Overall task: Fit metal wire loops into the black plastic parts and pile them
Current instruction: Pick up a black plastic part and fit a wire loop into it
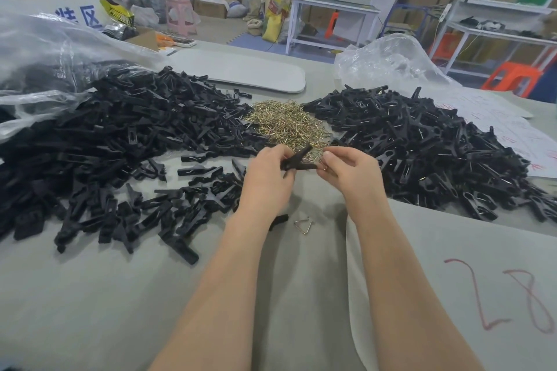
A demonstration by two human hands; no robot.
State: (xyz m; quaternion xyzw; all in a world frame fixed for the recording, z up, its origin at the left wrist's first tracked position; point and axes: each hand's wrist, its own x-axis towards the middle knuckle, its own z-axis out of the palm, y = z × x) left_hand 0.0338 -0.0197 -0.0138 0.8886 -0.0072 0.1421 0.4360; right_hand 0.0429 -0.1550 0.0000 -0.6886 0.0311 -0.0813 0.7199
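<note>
Black plastic part (297,161) gripped in my left hand (266,173), its long end pointing right at the wire loop (323,166) my right hand (351,170) pinches just beside it.

My left hand (266,173) covers most of the black plastic parts (297,159) it grips. The wire loop (323,166) pinched in my right hand (351,170) shows only as a sliver by my fingertips, so I cannot tell whether it is seated. One more black piece (278,219) lies half hidden behind that left hand's wrist, while the left pile (120,135) runs under the clear bag (45,63) and off the left edge, and the right pile (422,144) off the right edge.
</note>
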